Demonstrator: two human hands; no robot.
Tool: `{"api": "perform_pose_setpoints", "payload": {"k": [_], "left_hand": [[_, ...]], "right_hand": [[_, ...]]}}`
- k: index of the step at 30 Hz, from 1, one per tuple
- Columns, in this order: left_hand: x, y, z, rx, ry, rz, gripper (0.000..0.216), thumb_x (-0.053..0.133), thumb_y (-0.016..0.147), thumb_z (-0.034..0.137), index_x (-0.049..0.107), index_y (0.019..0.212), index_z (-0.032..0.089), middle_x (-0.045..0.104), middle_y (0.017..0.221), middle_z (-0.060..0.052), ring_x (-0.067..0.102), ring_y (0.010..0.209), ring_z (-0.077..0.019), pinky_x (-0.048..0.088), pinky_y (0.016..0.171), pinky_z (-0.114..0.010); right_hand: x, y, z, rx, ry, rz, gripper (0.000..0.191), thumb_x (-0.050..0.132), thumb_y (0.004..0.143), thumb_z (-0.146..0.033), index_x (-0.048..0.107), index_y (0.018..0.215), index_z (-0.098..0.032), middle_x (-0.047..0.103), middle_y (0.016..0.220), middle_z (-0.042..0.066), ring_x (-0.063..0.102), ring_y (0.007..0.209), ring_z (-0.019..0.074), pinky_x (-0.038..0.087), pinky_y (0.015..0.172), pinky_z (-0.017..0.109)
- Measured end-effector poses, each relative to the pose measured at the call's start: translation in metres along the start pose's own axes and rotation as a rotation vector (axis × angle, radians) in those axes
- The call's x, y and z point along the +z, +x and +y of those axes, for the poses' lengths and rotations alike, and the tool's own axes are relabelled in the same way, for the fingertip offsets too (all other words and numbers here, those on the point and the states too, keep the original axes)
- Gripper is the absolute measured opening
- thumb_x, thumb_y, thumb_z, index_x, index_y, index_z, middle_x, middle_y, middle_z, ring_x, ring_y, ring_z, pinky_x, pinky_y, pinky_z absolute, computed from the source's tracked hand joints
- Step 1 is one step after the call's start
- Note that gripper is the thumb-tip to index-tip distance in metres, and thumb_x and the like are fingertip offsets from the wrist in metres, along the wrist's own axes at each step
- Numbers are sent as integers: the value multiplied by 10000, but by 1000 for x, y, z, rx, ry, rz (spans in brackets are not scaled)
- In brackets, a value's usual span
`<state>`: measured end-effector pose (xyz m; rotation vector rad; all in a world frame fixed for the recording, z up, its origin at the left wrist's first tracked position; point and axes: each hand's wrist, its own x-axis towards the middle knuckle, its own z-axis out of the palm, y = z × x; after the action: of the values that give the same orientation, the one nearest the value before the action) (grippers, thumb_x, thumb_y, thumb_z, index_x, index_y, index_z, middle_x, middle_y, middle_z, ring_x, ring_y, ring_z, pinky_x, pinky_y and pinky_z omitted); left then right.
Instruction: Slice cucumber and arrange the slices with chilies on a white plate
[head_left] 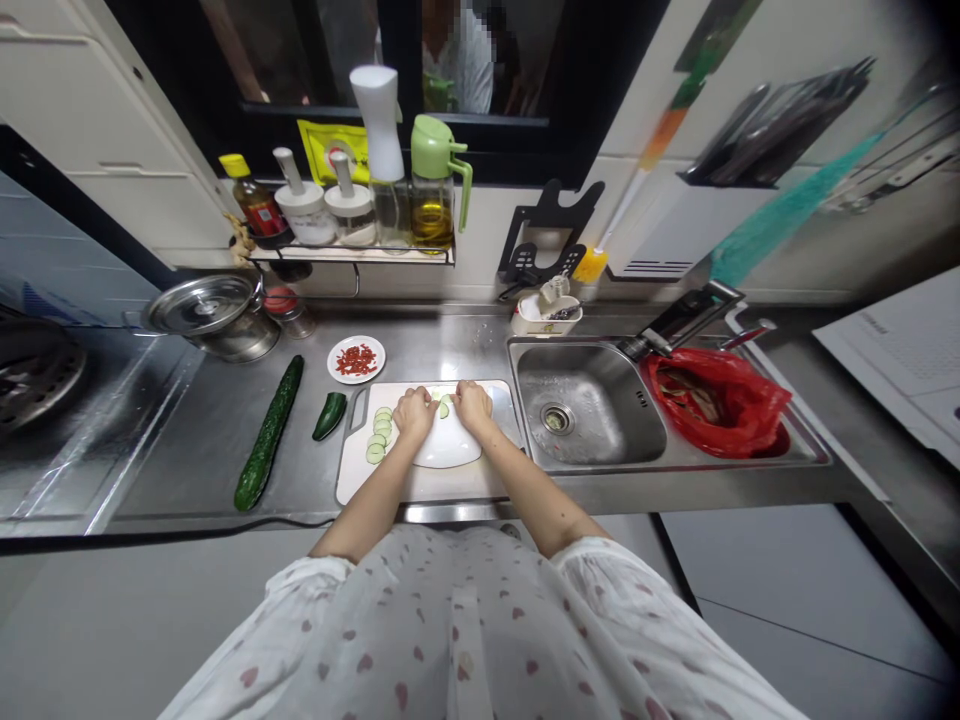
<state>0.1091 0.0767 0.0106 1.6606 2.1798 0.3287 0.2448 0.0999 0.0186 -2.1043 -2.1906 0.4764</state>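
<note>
Both my hands rest on a white cutting board (352, 475) on the steel counter. My left hand (415, 412) is curled, with its fingers pressed on a cucumber piece (445, 406). My right hand (474, 403) is closed just to the right of that piece, and what it grips is hidden. Several cucumber slices (379, 436) lie in a row on the board left of my left hand. A white rounded object (448, 447) lies beneath my wrists; I cannot tell whether it is a plate or a blade.
A whole cucumber (268, 433) and a green pepper (329, 415) lie left of the board. A small plate of chopped red chilli (356, 359) sits behind it. The sink (592, 410) is to the right, with a red bag (712, 400) beside it. A pot (214, 315) and a condiment shelf (352, 250) stand at the back left.
</note>
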Motion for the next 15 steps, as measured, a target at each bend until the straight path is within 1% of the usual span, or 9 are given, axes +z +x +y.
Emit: {"api": "perform_pose_setpoints", "payload": {"k": [6, 10, 12, 15], "left_hand": [[2, 0, -2, 8, 15, -1, 151, 555, 861, 397, 619, 889, 263, 631, 1024, -45, 594, 943, -226, 414, 746, -321], [2, 0, -2, 10, 24, -6, 162, 547, 866, 400, 623, 896, 260, 632, 1032, -51, 594, 951, -228, 416, 756, -324], [3, 1, -2, 13, 26, -4, 165, 546, 864, 407, 618, 894, 262, 633, 1031, -47, 593, 956, -230, 415, 754, -326], [3, 1, -3, 16, 27, 3, 170, 543, 864, 417, 610, 888, 263, 635, 1026, -41, 593, 955, -232, 411, 749, -326]], "right_hand": [[-3, 1, -2, 16, -18, -20, 221, 512, 935, -334, 609, 1081, -199, 642, 1117, 105, 560, 1046, 206, 401, 786, 271], [-4, -1, -4, 12, -20, -22, 226, 477, 948, -325, 605, 1090, -204, 638, 1129, 103, 564, 1047, 207, 403, 792, 278], [-4, -2, -5, 13, -17, -27, 246, 459, 957, -343, 601, 1101, -204, 634, 1135, 105, 565, 1050, 209, 406, 799, 285], [-5, -3, -8, 23, -23, -45, 279, 481, 949, -387, 594, 1115, -193, 631, 1133, 115, 566, 1055, 215, 407, 810, 293]]}}
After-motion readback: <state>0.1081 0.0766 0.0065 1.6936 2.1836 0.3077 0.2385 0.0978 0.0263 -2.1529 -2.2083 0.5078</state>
